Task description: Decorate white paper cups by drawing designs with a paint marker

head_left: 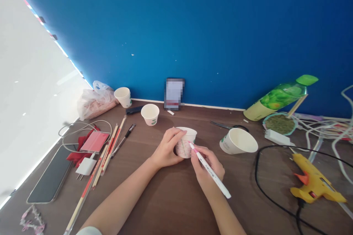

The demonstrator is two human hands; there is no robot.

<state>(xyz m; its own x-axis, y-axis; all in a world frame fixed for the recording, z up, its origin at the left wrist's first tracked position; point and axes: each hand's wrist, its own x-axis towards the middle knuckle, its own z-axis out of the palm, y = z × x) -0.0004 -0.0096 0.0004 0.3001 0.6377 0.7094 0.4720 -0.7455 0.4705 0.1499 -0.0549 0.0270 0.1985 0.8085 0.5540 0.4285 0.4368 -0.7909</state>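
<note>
A white paper cup (pixel 185 148) with pink marks on its side stands on the table in front of me. My left hand (pixel 168 147) wraps round its left side, thumb near the rim. In my right hand (pixel 208 163) is a white marker pen (pixel 211 172) with a pink tip end, held slantwise. Its tip touches or nearly touches the cup's side; which of the two I cannot tell. Another paper cup (pixel 238 141) leans to the right of my right hand, and a smaller one (pixel 150 114) stands behind my left hand.
A phone (pixel 174 94) leans on the blue wall. Chopsticks (pixel 110 150), a black pen (pixel 124 140), a charger (pixel 86 165) and another phone (pixel 51 176) lie left. Scissors (pixel 220 125), a bottle (pixel 278 99), a yellow glue gun (pixel 314 180) and its black cable (pixel 256 176) are right.
</note>
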